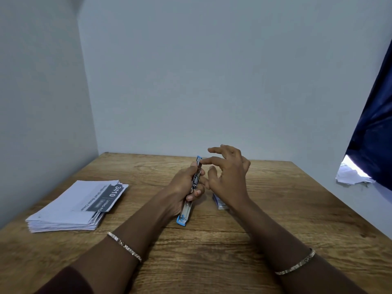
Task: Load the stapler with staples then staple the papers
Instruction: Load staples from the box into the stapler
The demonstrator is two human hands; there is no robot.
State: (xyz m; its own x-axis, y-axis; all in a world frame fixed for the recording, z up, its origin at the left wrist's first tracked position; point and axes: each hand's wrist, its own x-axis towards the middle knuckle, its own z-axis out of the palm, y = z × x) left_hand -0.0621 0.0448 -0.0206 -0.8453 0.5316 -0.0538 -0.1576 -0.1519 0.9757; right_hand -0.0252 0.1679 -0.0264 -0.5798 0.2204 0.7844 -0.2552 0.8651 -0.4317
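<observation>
My left hand (182, 187) grips a blue and metal stapler (186, 211) around its middle, holding it lengthwise above the wooden table (212, 251), its metal channel facing right. My right hand (227, 177) hovers just right of the stapler's far end with fingers spread and relaxed; its index fingertip is close to the blue tip, and I cannot tell whether it touches. A stack of white papers (70, 209) with a dark printed sheet on top lies at the table's left. A small staple box (219, 203) lies on the table, partly hidden under my right wrist.
Grey walls enclose the table at the back and left. A dark blue curtain (373, 128) hangs at the right, with crumpled white paper (350, 175) below it beyond the table's right edge.
</observation>
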